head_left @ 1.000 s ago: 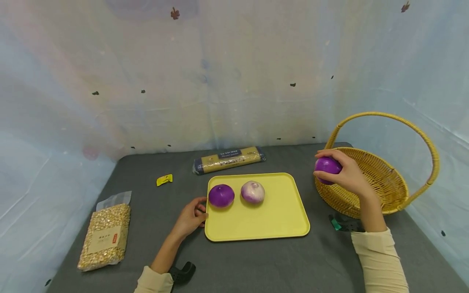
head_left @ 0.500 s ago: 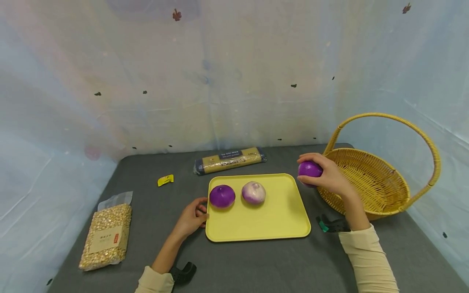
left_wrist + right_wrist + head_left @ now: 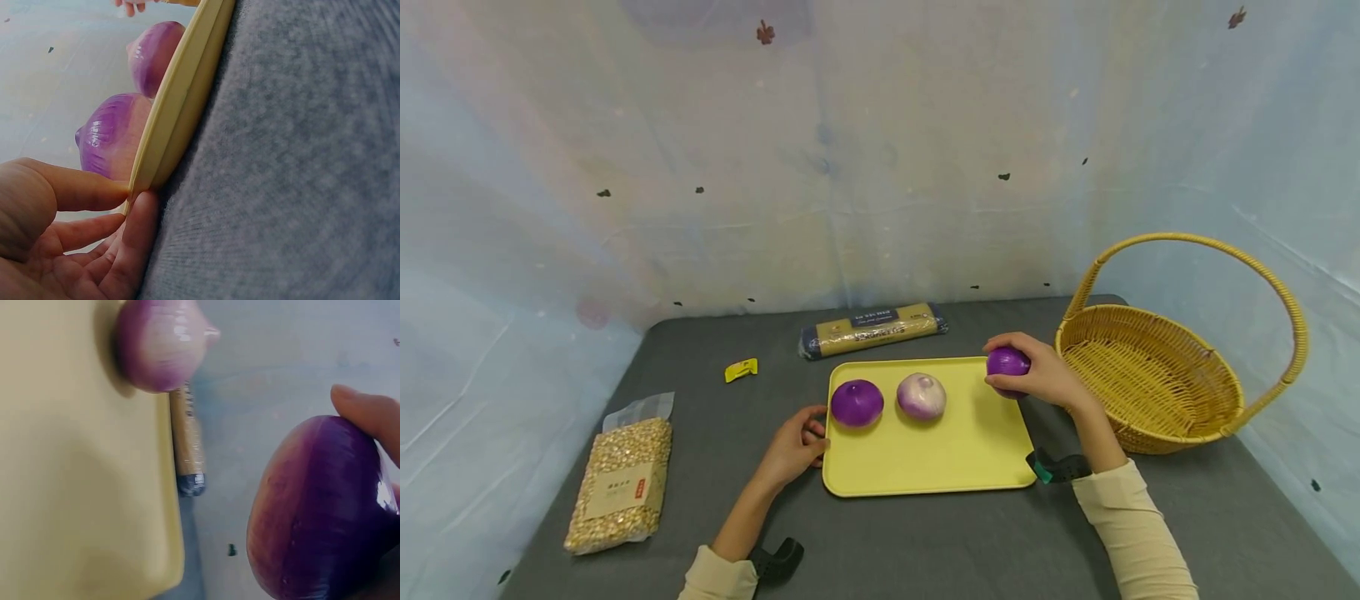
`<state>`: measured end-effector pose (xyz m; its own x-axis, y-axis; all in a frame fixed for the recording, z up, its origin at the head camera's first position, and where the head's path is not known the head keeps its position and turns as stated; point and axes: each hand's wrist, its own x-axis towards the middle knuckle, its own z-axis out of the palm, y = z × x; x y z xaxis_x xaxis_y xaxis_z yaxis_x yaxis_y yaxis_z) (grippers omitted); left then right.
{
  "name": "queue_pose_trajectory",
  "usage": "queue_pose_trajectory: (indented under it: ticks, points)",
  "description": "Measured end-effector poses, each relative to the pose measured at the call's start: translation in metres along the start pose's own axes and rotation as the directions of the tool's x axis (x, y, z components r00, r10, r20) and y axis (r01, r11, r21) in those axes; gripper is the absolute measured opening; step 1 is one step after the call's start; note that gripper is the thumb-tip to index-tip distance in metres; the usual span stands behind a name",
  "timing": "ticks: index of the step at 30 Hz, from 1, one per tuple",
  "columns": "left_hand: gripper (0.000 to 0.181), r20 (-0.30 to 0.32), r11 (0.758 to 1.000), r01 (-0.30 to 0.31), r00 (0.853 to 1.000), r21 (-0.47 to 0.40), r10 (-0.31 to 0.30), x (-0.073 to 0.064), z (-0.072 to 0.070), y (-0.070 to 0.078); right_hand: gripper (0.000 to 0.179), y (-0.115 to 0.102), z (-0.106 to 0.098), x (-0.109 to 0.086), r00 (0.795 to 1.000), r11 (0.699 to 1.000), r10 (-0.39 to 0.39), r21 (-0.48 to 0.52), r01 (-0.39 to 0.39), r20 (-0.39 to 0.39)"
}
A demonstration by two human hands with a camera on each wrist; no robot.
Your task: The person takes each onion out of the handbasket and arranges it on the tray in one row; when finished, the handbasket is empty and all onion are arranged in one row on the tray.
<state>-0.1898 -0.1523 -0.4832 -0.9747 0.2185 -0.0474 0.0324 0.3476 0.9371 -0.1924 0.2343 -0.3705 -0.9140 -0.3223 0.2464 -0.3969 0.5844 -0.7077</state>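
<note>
My right hand (image 3: 1041, 372) grips a purple onion (image 3: 1008, 367) above the right side of the yellow tray (image 3: 925, 467). In the right wrist view that onion (image 3: 312, 519) hangs apart from the tray surface. On the tray sit a darker purple onion (image 3: 857, 403) at the left and a purple-and-white onion (image 3: 921, 396) beside it. At the tray's left edge is my left hand (image 3: 790, 446). The left wrist view shows its thumb and fingers (image 3: 87, 187) pinching the rim.
A wicker basket (image 3: 1138, 375) with a tall handle stands at the right. Behind the tray lies a pack of spaghetti (image 3: 872, 328). A small yellow wrapped packet (image 3: 741, 370) and a clear bag of corn kernels (image 3: 622, 483) lie on the left of the grey table (image 3: 917, 550).
My right hand has carried the purple onion leftward, from beside the basket to above the tray's right edge. The left hand has stayed at the tray's edge.
</note>
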Motion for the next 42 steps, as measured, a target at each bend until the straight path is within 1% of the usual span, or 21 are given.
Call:
queue_pose_trajectory:
  ticks: [2, 8, 11, 15, 19, 20, 22, 23, 25, 27, 29, 32, 35, 39, 42]
  points:
    - [0.05, 0.003, 1.0, -0.006, 1.0, -0.003, 0.006, 0.0, 0.0, 0.0, 0.046, 0.01, 0.006, 0.002, 1.0, 1.0, -0.001, 0.011, 0.001, 0.008]
    - [0.049, -0.003, 1.0, -0.005, 1.0, -0.006, 0.005, -0.001, 0.001, 0.0, 0.046, 0.049, 0.026, 0.008, 0.999, 1.0, 0.027, -0.011, -0.026, 0.038]
    - [0.05, -0.01, 1.0, -0.004, 1.0, -0.003, 0.003, -0.003, 0.002, 0.004, 0.046, 0.059, 0.032, 0.009, 0.998, 0.999, 0.036, -0.004, -0.036, 0.052]
    - [0.049, -0.013, 1.0, -0.015, 1.0, 0.004, 0.015, -0.01, 0.002, 0.019, 0.046, 0.064, 0.038, 0.011, 0.997, 0.999, 0.036, 0.0, -0.036, 0.069]
    - [0.048, 0.0, 1.0, -0.023, 1.0, 0.006, 0.023, -0.017, -0.001, 0.034, 0.044, 0.065, 0.041, 0.011, 0.996, 1.0, 0.023, -0.006, -0.022, 0.083]
    - [0.048, 0.003, 1.0, -0.023, 1.0, 0.004, 0.023, -0.018, -0.001, 0.036, 0.044, 0.065, 0.042, 0.01, 0.996, 1.0, 0.022, -0.007, -0.021, 0.086]
    - [0.047, 0.006, 1.0, -0.025, 1.0, -0.002, 0.025, -0.018, -0.002, 0.038, 0.042, 0.054, 0.04, 0.009, 0.996, 1.0, 0.018, -0.004, -0.018, 0.093]
    - [0.047, 0.007, 1.0, -0.024, 1.0, -0.004, 0.024, -0.019, -0.002, 0.038, 0.042, 0.054, 0.041, 0.01, 0.995, 1.0, 0.015, -0.005, -0.014, 0.094]
    - [0.048, 0.004, 1.0, -0.023, 1.0, -0.004, 0.023, -0.017, -0.001, 0.035, 0.043, 0.055, 0.042, 0.01, 0.995, 1.0, 0.02, -0.004, -0.019, 0.099]
    - [0.049, -0.004, 1.0, -0.018, 1.0, -0.002, 0.018, -0.013, 0.0, 0.026, 0.043, 0.056, 0.042, 0.011, 0.994, 1.0, 0.023, -0.007, -0.023, 0.107]
    - [0.049, -0.007, 1.0, -0.012, 1.0, -0.001, 0.012, -0.008, 0.0, 0.017, 0.045, 0.067, 0.046, 0.012, 0.994, 1.0, 0.027, -0.011, -0.026, 0.11]
    - [0.05, -0.008, 1.0, -0.009, 1.0, -0.011, 0.009, -0.002, 0.001, 0.003, 0.046, 0.066, 0.046, 0.013, 0.992, 0.999, 0.033, -0.015, -0.031, 0.119]
    - [0.05, 0.001, 1.0, -0.007, 1.0, -0.02, 0.007, 0.0, 0.0, 0.001, 0.046, 0.065, 0.046, 0.014, 0.992, 0.999, 0.034, -0.01, -0.033, 0.119]
    - [0.051, 0.009, 1.0, -0.012, 1.0, -0.024, 0.012, -0.001, -0.001, 0.002, 0.047, 0.066, 0.048, 0.014, 0.994, 1.0, 0.026, -0.005, -0.026, 0.11]
    - [0.05, 0.01, 1.0, -0.012, 1.0, -0.021, 0.012, -0.001, -0.001, 0.002, 0.049, 0.067, 0.049, 0.014, 0.993, 0.999, 0.041, -0.006, -0.04, 0.108]
